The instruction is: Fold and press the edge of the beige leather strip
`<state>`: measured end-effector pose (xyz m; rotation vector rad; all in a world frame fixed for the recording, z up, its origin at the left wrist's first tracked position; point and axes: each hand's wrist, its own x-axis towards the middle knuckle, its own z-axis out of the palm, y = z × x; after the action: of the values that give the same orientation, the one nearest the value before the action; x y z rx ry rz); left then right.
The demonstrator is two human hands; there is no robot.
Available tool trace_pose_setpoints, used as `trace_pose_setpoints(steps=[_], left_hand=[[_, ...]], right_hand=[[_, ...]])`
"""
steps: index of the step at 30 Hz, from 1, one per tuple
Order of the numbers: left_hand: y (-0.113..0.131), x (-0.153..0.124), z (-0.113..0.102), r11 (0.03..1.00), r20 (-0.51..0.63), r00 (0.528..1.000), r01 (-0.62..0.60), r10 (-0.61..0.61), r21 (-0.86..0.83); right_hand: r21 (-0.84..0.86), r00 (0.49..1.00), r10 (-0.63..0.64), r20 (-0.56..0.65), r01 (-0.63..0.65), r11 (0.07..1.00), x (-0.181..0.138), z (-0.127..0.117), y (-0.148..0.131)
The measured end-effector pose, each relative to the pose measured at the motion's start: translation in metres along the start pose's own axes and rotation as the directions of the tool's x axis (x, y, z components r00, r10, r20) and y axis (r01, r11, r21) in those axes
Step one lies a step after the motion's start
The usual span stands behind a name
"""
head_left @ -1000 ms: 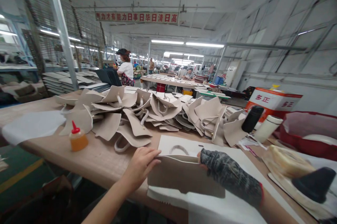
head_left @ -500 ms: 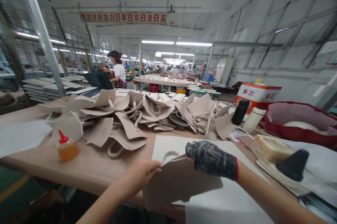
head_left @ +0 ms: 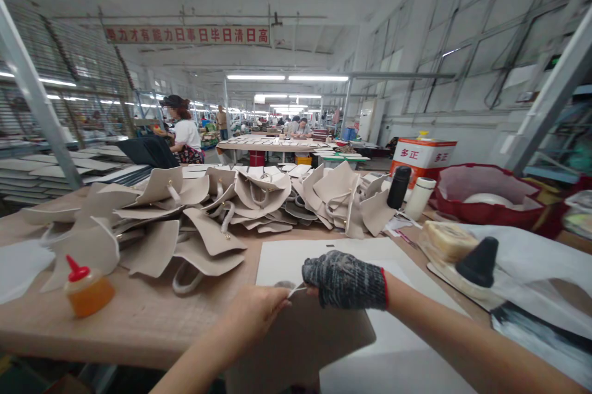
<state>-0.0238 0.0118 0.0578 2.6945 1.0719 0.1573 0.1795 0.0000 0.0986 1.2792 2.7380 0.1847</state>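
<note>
My bare left hand (head_left: 252, 315) pinches the upper left edge of a beige leather panel (head_left: 305, 348) that is tilted up over a white board (head_left: 277, 258) at the table's near edge. My right hand (head_left: 345, 280), in a dark knitted glove with a red cuff, is closed on the same panel's top edge just to the right. A curved strap of the panel shows between the two hands. Behind them lies a big heap of similar beige panels with handles (head_left: 240, 203).
An orange squeeze bottle with a red cap (head_left: 86, 289) stands at the left. At the right are a black flask (head_left: 398, 187), a white flask (head_left: 420, 198), a red basket (head_left: 490, 203), a black cone (head_left: 478, 261) and a white-red canister (head_left: 423, 156). A person works at a far table.
Both hands lifted the beige panel from lying flat on the white board to tilted up, and moved closer together. The camera turned to the right.
</note>
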Motion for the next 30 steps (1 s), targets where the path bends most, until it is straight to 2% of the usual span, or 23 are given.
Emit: trace_pose_setpoints(steps=[3, 6, 9, 11, 13, 17, 20, 22, 27, 30], left_hand=[[0.005, 0.002, 0.003, 0.999, 0.042, 0.999, -0.024, 0.023, 0.038], [0.006, 0.003, 0.008, 0.998, 0.036, 0.999, -0.021, 0.019, 0.055], [0.001, 0.003, 0.008, 0.999, 0.024, 1.0, 0.006, -0.007, 0.044], [-0.003, 0.001, 0.005, 1.0, 0.003, 1.0, 0.02, -0.02, -0.015], [-0.007, -0.001, 0.001, 0.995, -0.017, 0.999, 0.025, -0.027, -0.101], [-0.008, 0.0, -0.004, 0.98, -0.039, 0.999, 0.029, -0.037, -0.199], [-0.004, 0.001, -0.007, 0.979, -0.041, 0.998, 0.034, -0.044, -0.203], [-0.001, 0.001, -0.009, 0.979, -0.036, 0.998, 0.046, -0.054, -0.199], [0.0, 0.0, -0.013, 0.987, -0.047, 0.998, 0.045, -0.053, -0.155], [-0.001, -0.001, -0.013, 0.992, -0.041, 0.999, 0.029, -0.035, -0.125]], right_hand=[[0.012, 1.0, -0.017, 0.009, 0.017, 1.0, 0.0, 0.001, -0.002], [0.063, 0.999, -0.034, -0.015, 0.035, 0.997, -0.002, 0.001, -0.002], [0.283, 0.996, 0.068, -0.058, -0.049, 0.958, -0.009, 0.002, 0.005], [0.477, 0.981, 0.18, -0.078, -0.122, 0.871, -0.014, 0.004, 0.012], [0.538, 0.969, 0.217, -0.119, -0.121, 0.834, -0.018, 0.008, 0.018], [0.245, 0.949, 0.148, -0.278, -0.079, 0.966, -0.016, 0.019, 0.014], [0.102, 0.938, 0.089, -0.336, -0.058, 0.993, -0.01, 0.023, 0.002], [0.076, 0.937, 0.071, -0.342, -0.048, 0.996, -0.005, 0.023, -0.004], [0.075, 0.934, 0.165, -0.316, -0.148, 0.986, 0.0, 0.02, -0.012], [0.092, 0.938, 0.166, -0.305, -0.145, 0.985, 0.0, 0.019, -0.013]])
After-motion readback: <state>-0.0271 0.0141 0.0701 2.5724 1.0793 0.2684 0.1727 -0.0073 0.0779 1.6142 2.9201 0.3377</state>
